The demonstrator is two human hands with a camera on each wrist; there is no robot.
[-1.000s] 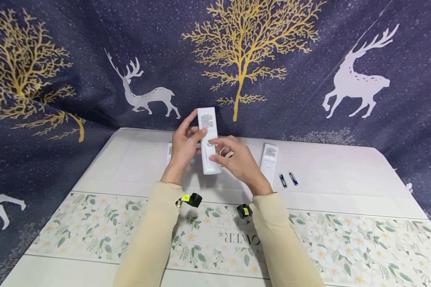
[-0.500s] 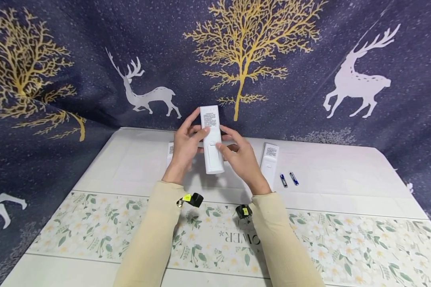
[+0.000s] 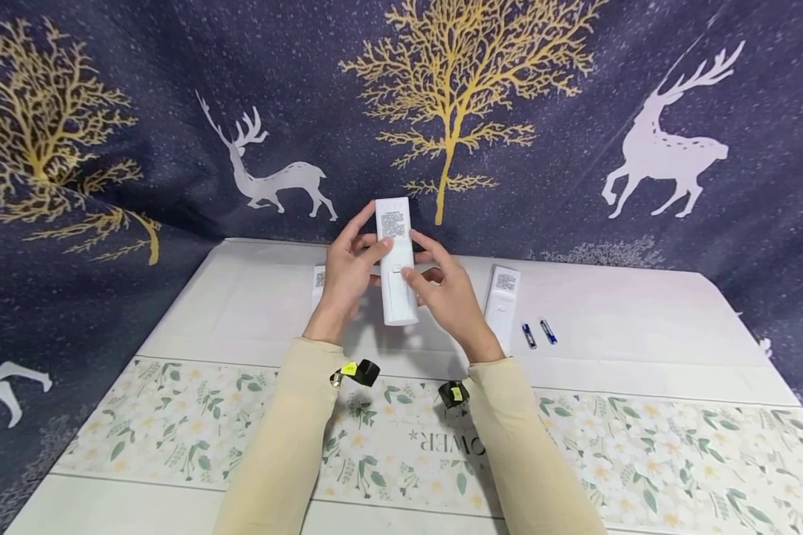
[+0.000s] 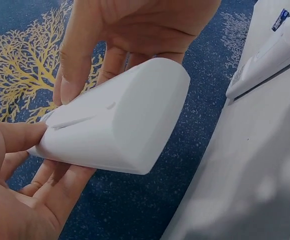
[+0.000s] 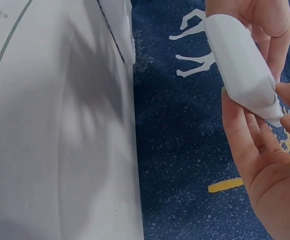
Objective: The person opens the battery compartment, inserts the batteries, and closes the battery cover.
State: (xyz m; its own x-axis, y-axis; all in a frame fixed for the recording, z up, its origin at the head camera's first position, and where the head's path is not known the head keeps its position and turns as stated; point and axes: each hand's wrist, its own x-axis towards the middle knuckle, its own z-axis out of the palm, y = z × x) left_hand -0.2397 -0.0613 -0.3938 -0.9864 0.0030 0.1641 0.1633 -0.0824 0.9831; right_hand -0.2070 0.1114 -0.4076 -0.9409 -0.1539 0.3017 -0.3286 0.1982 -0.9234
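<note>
A white remote control (image 3: pixel 398 297) is held up above the table, its back with a printed label and battery cover towards the head camera. My left hand (image 3: pixel 348 275) grips its left side, thumb on the back just below the label. From the right, my right hand (image 3: pixel 453 301) holds it too, thumb at the cover's upper end and index finger along the edge. A raised seam shows along the cover (image 4: pixel 80 120) in the left wrist view. The remote's button side is hidden.
Another white remote (image 3: pixel 502 308) lies on the table at right, beside two blue batteries (image 3: pixel 529 336). A third remote (image 3: pixel 318 279) is mostly hidden behind my left hand. The table (image 3: pixel 642 327) ends at a dark printed cloth (image 3: pixel 542 193).
My right index finger has moved off the remote's back to its right edge, and the thumb has slid up to the cover's top. The remote has shifted slightly right.
</note>
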